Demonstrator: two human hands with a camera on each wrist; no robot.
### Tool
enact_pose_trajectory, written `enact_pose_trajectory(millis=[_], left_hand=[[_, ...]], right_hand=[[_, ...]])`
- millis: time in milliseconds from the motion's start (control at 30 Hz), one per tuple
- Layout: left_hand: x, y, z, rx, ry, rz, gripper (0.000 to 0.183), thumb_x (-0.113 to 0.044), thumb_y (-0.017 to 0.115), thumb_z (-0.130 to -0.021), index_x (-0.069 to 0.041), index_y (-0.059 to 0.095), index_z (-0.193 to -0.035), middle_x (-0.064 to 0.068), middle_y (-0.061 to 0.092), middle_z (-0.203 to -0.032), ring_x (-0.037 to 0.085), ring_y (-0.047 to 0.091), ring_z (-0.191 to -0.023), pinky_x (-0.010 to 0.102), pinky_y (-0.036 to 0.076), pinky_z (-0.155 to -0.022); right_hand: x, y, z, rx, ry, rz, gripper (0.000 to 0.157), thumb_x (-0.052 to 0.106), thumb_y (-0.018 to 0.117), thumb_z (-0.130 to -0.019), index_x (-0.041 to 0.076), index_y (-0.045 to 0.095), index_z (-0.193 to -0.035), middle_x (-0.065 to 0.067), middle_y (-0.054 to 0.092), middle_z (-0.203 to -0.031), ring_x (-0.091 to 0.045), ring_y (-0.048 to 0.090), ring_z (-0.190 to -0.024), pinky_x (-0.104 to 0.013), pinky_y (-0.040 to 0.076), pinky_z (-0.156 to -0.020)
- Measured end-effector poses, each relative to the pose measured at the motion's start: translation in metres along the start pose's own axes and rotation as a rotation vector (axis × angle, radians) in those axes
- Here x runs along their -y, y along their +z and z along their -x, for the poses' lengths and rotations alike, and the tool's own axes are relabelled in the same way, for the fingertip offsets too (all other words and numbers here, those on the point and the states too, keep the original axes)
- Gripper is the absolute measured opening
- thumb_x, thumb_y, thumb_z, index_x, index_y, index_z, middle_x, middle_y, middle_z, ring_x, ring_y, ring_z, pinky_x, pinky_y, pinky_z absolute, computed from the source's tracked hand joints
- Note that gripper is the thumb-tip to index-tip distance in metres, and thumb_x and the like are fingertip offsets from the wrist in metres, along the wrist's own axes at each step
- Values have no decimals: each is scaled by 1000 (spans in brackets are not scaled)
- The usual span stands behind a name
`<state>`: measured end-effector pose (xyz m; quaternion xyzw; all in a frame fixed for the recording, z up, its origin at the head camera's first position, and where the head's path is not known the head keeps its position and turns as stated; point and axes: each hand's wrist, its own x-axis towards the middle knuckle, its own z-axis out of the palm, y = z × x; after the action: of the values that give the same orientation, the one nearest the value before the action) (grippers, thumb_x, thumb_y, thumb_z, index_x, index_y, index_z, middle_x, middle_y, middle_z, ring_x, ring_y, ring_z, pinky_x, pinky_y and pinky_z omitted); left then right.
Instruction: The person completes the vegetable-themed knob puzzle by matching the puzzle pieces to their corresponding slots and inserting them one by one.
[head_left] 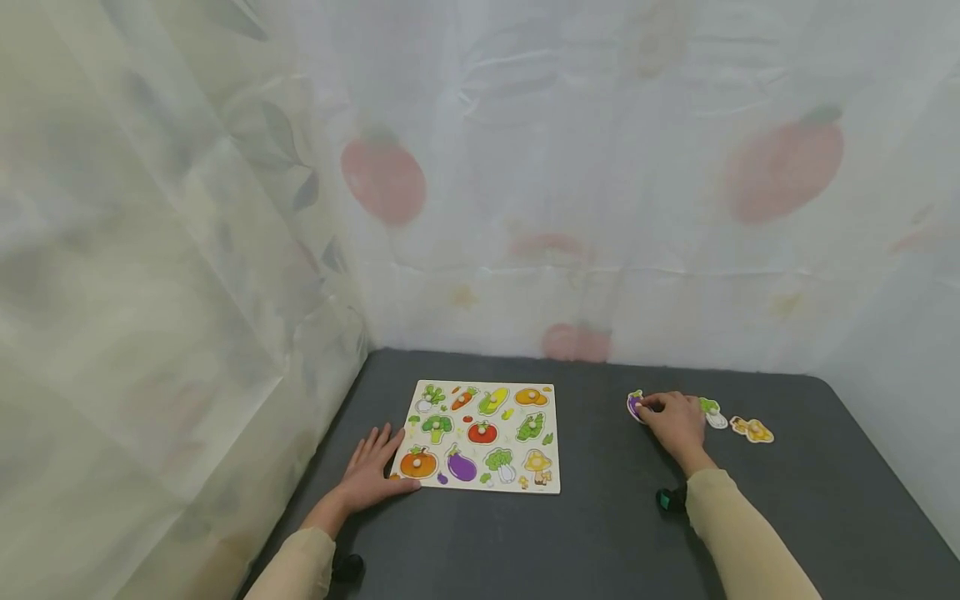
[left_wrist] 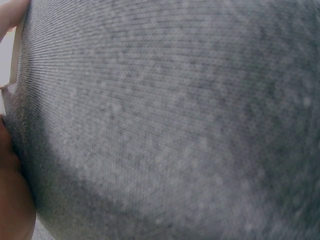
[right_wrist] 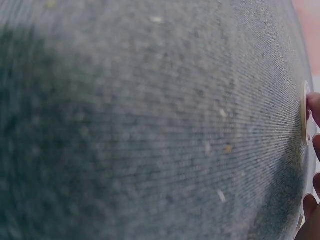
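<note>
A pale wooden puzzle board (head_left: 513,481) with coloured vegetable pictures lies on the dark table. My left hand (head_left: 370,475) rests at its lower left corner, fingers spread and thumb along the near edge. Off to the right, my right hand (head_left: 677,425) pinches a purple eggplant puzzle piece (head_left: 634,403) between thumb and fingertips. In the right wrist view the piece (right_wrist: 304,115) shows edge-on at the fingertips, low over the cloth surface. Only part of the left hand (left_wrist: 12,195) and a board edge (left_wrist: 17,55) enter the left wrist view.
Beyond my right hand lie a green and white leafy vegetable piece (head_left: 714,413), partly hidden by the hand, and a yellow mushroom-like piece (head_left: 752,430). A printed curtain (head_left: 480,217) hangs behind the grey table (head_left: 517,550) and another sheet (head_left: 172,333) along its left side.
</note>
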<state>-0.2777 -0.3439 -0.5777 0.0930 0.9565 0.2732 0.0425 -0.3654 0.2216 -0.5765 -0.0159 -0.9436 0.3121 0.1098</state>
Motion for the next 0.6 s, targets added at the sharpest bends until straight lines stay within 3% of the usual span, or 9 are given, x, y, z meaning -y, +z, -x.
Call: enact_pose_trajectory(millis=[233, 433, 600], left_hand=[[-1, -4, -1, 45, -35, -34, 113, -65, 76, -79, -10, 25, -164, 23, 13, -168, 45, 1, -154, 63, -1, -121], [5, 2, -2, 11, 3, -5, 114, -65, 78, -78, -8, 27, -163, 26, 14, -167, 48, 3, -153, 65, -1, -119], [13, 7, -4, 1, 0, -11, 117, -70, 75, -77, -11, 25, -164, 22, 12, -169, 43, 0, -155, 62, -3, -120]], right_hand=[[4, 0, -1, 3, 17, 9, 34, 32, 71, -95, 3, 77, -111, -27, 61, -124, -46, 42, -116, -65, 30, -98], [7, 2, -1, -15, 5, 25, 32, 31, 71, -95, 3, 78, -108, -26, 61, -122, -48, 43, -116, -66, 32, -97], [16, 7, -1, -38, -22, 12, 30, 31, 71, -94, 4, 79, -104, -25, 63, -121, -50, 42, -120, -67, 30, -100]])
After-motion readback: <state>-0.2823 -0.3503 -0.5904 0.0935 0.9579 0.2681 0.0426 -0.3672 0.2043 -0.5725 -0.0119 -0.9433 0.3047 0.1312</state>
